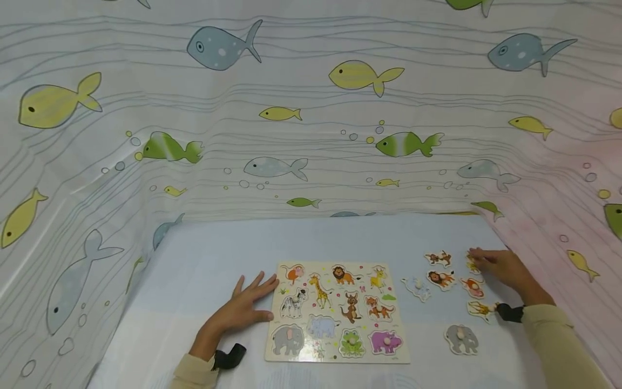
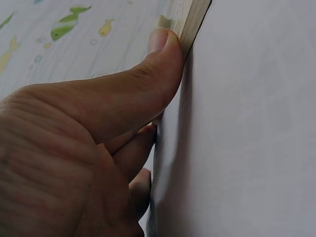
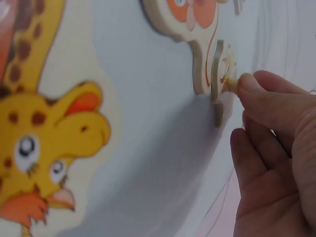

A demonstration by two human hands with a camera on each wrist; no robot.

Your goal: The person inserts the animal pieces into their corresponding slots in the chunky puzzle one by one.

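Note:
My left hand point(image 1: 247, 307) lies beside the animal puzzle board point(image 1: 404, 354) with its fingers spread. In the left wrist view its thumb point(image 2: 163, 54) touches the board's edge point(image 2: 195, 22). At the far right, my right hand point(image 1: 507, 273) pinches the knob of a yellow animal puzzle piece point(image 1: 471, 265); the fingers hide part of it in the head view. The right wrist view shows thumb and finger on that knob, the piece point(image 3: 221, 66) standing close to the table. Near this hand are a monkey piece point(image 1: 473, 288), a lion piece point(image 1: 441, 279) and a giraffe piece point(image 1: 481, 309).
A kangaroo piece point(image 1: 439, 259), a pale blue piece point(image 1: 417, 287) and a grey elephant piece point(image 1: 461, 340) also lie right of the board. A knobbed frog piece point(image 1: 351, 346) and hippo piece point(image 1: 387, 343) sit in the board. Fish-patterned sheeting point(image 1: 311, 140) surrounds the table.

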